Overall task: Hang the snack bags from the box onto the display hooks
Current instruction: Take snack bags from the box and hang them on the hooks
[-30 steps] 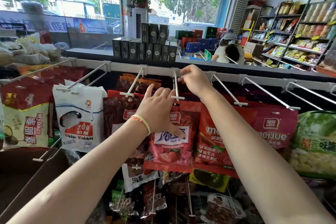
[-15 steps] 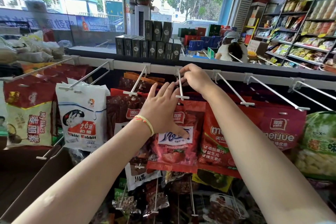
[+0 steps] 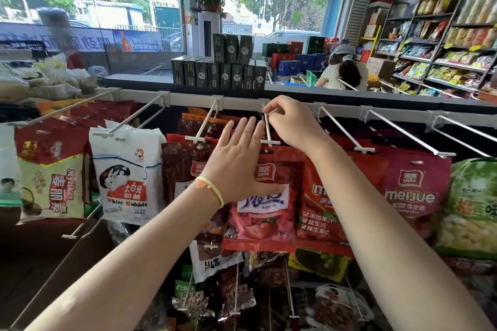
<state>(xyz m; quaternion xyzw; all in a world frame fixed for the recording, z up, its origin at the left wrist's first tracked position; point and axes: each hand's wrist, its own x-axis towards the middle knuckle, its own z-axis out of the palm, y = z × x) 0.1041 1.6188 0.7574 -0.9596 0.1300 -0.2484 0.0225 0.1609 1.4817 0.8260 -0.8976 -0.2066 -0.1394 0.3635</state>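
Note:
A red strawberry snack bag (image 3: 265, 207) hangs on the middle display hook (image 3: 267, 131) of the top rail. My left hand (image 3: 236, 164), with a yellow wristband, lies flat on the front of that bag, fingers straight and spread, thumb across its white label. My right hand (image 3: 291, 122) pinches the hook's white rod near the rail with thumb and forefinger. Dark red bags (image 3: 185, 166) hang on the hook to the left, and red "meijue" bags (image 3: 414, 191) on the right. The box is a brown cardboard wall (image 3: 53, 271) at lower left.
Empty-tipped hooks (image 3: 347, 131) stick out toward me along the white rail (image 3: 236, 101). White Rabbit bag (image 3: 126, 177) hangs at left. More hooks with bags fill the row below. Dark boxes (image 3: 217, 72) stand on top of the rack. A person (image 3: 344, 72) sits beyond, by shelves (image 3: 443, 43).
My left hand's fingers have straightened up the bag's front toward the hook. My right hand stays at the hook's base. The head camera has shifted slightly.

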